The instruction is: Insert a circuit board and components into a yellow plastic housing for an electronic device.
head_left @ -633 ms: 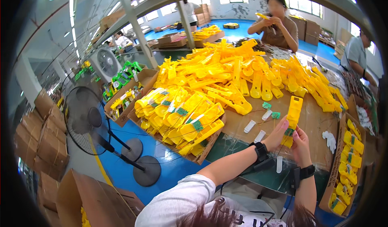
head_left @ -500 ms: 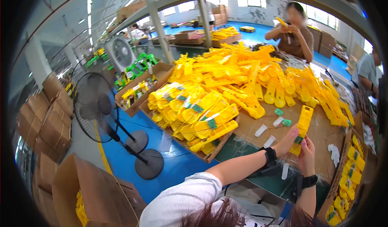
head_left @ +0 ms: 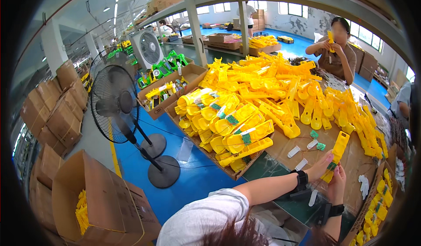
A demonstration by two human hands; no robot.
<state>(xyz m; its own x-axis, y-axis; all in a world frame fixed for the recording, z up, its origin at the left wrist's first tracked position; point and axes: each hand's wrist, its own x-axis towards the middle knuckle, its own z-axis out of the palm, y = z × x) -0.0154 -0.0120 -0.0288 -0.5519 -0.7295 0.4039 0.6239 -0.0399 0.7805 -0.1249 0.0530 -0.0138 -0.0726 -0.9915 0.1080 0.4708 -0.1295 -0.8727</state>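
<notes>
A long yellow plastic housing (head_left: 340, 145) is held upright at a tilt over the cardboard-covered tabletop. My left hand (head_left: 320, 168) grips its lower left side, and my right hand (head_left: 337, 182) closes round the lower end from the right. Between my fingers a small green circuit board (head_left: 332, 166) shows on the housing. To the left of my hands lie white oblong pieces (head_left: 294, 152) with thin wires and loose green boards (head_left: 314, 134). Another white piece (head_left: 312, 198) sits just below my left wrist.
A big heap of yellow housings (head_left: 280, 81) covers the far table. Housings fitted with green boards fill a carton (head_left: 234, 174) at left and another (head_left: 354, 228) at right. Two black pedestal fans (head_left: 163, 171) stand on the floor. A co-worker (head_left: 337, 62) sits across the table holding a yellow housing.
The whole view has swung, so the scene sits further right and lower. Both my hands keep hold of the housing. The co-worker's housing is now nearly upright.
</notes>
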